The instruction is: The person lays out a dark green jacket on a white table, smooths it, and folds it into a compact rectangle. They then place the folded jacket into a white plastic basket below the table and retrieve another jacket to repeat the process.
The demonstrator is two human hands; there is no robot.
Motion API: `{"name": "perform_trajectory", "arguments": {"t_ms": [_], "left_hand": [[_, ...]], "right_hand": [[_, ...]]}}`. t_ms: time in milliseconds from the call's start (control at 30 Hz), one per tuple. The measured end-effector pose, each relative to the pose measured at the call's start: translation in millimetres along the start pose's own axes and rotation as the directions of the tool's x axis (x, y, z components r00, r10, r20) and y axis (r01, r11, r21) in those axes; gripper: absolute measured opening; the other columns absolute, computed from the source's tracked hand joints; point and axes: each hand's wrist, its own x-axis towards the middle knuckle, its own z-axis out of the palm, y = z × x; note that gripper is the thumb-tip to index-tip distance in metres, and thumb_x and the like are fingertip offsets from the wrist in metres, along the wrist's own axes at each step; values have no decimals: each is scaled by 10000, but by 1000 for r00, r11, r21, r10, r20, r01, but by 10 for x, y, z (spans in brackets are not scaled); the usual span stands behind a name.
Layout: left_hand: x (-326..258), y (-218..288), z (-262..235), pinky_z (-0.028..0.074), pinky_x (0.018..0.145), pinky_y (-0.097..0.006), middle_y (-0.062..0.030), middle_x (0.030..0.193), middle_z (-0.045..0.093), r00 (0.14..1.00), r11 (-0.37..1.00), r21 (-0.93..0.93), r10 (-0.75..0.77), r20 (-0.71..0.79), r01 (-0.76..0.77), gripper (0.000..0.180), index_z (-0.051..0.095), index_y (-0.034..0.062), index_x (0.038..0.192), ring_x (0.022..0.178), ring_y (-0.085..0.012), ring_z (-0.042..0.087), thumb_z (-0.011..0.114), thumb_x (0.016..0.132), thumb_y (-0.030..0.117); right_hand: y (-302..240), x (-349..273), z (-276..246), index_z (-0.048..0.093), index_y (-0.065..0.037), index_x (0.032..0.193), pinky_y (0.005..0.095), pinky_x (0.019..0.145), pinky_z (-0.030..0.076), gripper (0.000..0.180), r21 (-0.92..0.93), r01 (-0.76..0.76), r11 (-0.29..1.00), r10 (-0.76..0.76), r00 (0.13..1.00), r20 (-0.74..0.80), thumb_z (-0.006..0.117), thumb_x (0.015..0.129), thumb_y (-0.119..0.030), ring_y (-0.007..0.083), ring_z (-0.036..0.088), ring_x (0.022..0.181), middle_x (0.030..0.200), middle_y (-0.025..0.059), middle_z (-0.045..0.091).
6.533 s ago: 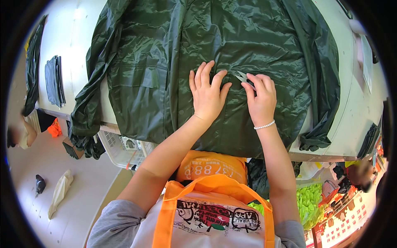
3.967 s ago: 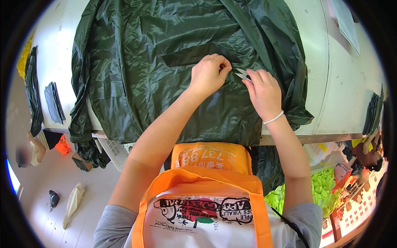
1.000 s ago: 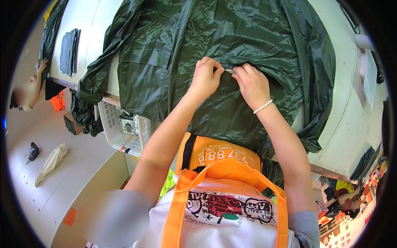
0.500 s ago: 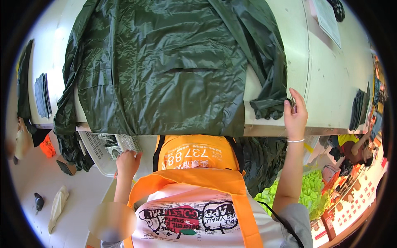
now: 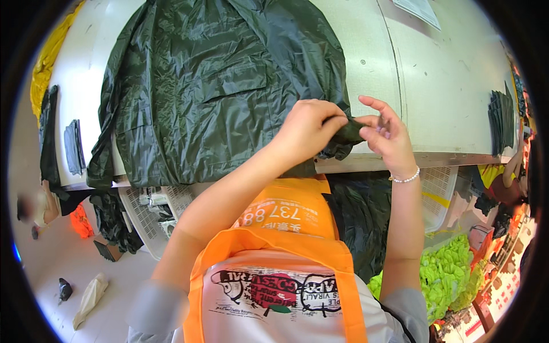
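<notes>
Single head cam, fisheye, looks steeply down at table [image 5: 434,97] edge, close to torso.

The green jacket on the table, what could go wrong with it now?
The dark green jacket already hangs over the near edge of the white table. Both the left hand and the right hand pinch its sleeve end right at that edge, so a tug might drag the slippery cloth off toward the white basket below. The fabric also looks wrinkled, so pulling on one sleeve could bunch it more.
</notes>
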Motion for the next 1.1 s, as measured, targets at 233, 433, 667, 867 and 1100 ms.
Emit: {"name": "perform_trajectory", "arguments": {"t_ms": [233, 433, 667, 867, 1100], "left_hand": [[-22, -57, -241, 391, 725, -189, 56, 818, 574, 974, 734, -644, -205, 93, 216, 170, 601, 46, 911, 782, -27, 490, 555, 949, 204], [-134, -7, -290, 406, 766, -206, 32, 864, 596, 981, 652, -746, -195, 8, 136, 161, 591, 49, 947, 819, -41, 518, 567, 939, 208], [-169, 241, -356, 466, 695, -202, -10, 854, 656, 939, 864, -404, -343, -34, 301, 218, 647, -23, 966, 766, -51, 577, 667, 865, 169], [-128, 298, -291, 447, 674, -204, 9, 826, 640, 955, 880, -409, -289, -58, 241, 202, 643, -39, 960, 737, -40, 547, 646, 863, 138], [-97, 250, -188, 442, 675, -200, 7, 791, 631, 959, 938, -301, -226, -168, 169, 122, 650, -8, 932, 741, -34, 535, 624, 839, 67]], "right_hand": [[174, 113, -174, 609, -13, 1164, 158, 463, 248, 290, 138, 39, 990, -36, 999, -23, 603, 919, -168, -7, 329, 524, 832, -39, 607], [197, 242, -102, 627, -10, 1103, 171, 497, 281, 323, 54, 159, 986, -164, 981, 108, 715, 835, -168, 0, 345, 569, 752, -66, 528], [-196, 220, 141, 675, -48, 1035, 186, 519, 281, 333, -294, 447, 845, -462, 887, 20, 774, 717, -35, 29, 325, 570, 824, -45, 532], [-291, 209, 243, 700, -6, 884, 197, 535, 342, 175, -401, 437, 805, -469, 883, 20, 764, 722, -6, 43, 412, 596, 822, 0, 585], [-196, 211, 287, 608, 16, 875, 227, 573, 428, 94, -292, 340, 894, -367, 930, -39, 664, 801, 26, 73, 537, 631, 676, 26, 592]]}}
